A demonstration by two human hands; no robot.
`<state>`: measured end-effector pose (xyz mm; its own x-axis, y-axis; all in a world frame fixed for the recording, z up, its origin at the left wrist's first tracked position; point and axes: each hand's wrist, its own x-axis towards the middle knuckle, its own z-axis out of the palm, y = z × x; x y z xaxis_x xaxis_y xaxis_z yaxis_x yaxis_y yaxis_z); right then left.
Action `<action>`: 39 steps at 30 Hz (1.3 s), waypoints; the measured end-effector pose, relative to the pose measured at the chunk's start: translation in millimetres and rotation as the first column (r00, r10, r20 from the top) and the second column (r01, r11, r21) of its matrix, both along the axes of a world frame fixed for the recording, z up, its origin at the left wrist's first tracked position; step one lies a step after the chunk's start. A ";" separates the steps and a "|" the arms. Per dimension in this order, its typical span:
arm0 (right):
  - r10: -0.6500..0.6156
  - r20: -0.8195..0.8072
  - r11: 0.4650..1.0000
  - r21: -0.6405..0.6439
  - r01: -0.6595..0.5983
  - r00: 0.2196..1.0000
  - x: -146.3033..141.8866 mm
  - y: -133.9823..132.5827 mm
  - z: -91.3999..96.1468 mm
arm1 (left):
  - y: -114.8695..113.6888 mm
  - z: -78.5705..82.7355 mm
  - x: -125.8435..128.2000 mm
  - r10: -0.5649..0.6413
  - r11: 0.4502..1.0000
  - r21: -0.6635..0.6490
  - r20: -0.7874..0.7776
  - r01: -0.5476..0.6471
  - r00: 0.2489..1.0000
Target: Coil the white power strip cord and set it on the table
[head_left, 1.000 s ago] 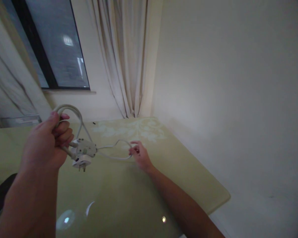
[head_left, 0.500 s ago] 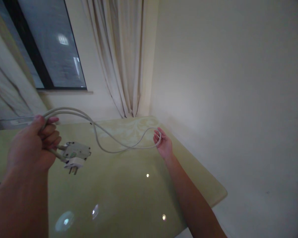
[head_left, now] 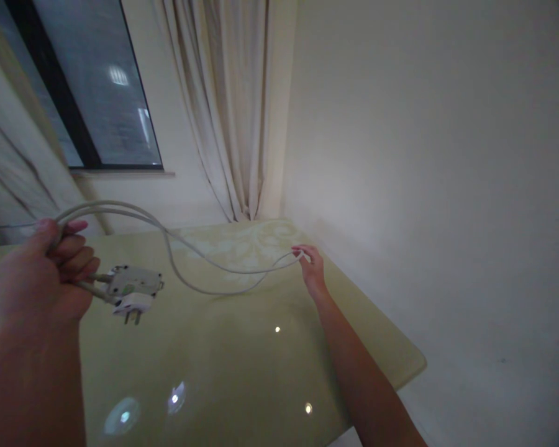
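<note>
My left hand (head_left: 41, 273) is closed round a white power cable (head_left: 186, 248), holding it up at the left above a glossy pale green table (head_left: 223, 366). A white plug with metal pins (head_left: 131, 292) hangs just right of that fist. The cable arches up from the fist and sags across to my right hand (head_left: 311, 268), which pinches its far stretch near the table's back right corner. The loop between the two hands hangs just over the tabletop.
A cream curtain (head_left: 228, 105) hangs in the room's corner behind the table, beside a dark window (head_left: 88, 81). A plain white wall (head_left: 428, 186) runs along the right. The table's right edge ends near that wall.
My right hand has carried the cable outward to the right and back, stretching the loop. My left hand with the plug has drifted left.
</note>
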<state>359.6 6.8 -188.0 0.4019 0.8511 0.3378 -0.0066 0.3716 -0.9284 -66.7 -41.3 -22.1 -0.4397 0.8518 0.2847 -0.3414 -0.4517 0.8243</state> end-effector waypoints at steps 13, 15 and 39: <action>0.210 -0.455 0.839 -0.371 -0.398 0.865 19.2 1.4 -3.2 | 2.4 -4.3 -11.6 0.019 1.000 -0.008 0.020 -0.018 1.000; 0.225 -0.517 0.824 -0.351 -0.444 0.826 27.5 1.1 2.1 | 6.2 -10.5 -21.6 0.021 1.000 0.007 0.026 -0.022 0.999; 0.283 -0.509 0.741 -0.422 -0.522 0.813 15.9 -4.3 -6.9 | 15.2 -19.5 -33.3 -0.009 0.997 -0.078 0.126 0.019 0.992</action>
